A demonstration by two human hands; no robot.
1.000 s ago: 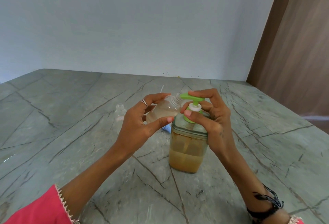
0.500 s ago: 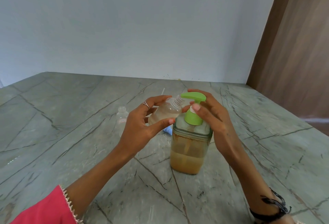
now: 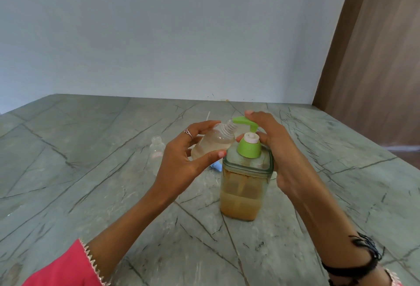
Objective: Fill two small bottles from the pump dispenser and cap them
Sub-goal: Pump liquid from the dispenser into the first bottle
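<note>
Head view: left hand [image 3: 179,160] grips a small bottle [image 3: 212,143], tilted, its open neck under the green pump spout [image 3: 244,121]. Right hand [image 3: 276,149] rests fingers on the pump head, thumb at the collar. Dispenser [image 3: 246,185] stands on the table [image 3: 91,172]. Second bottle [image 3: 156,151] stands behind, apparently empty.

Tilted part-filled small bottle [image 3: 212,143] at green pump dispenser [image 3: 246,172] spout, empty uncapped bottle [image 3: 156,149] upright behind
</note>
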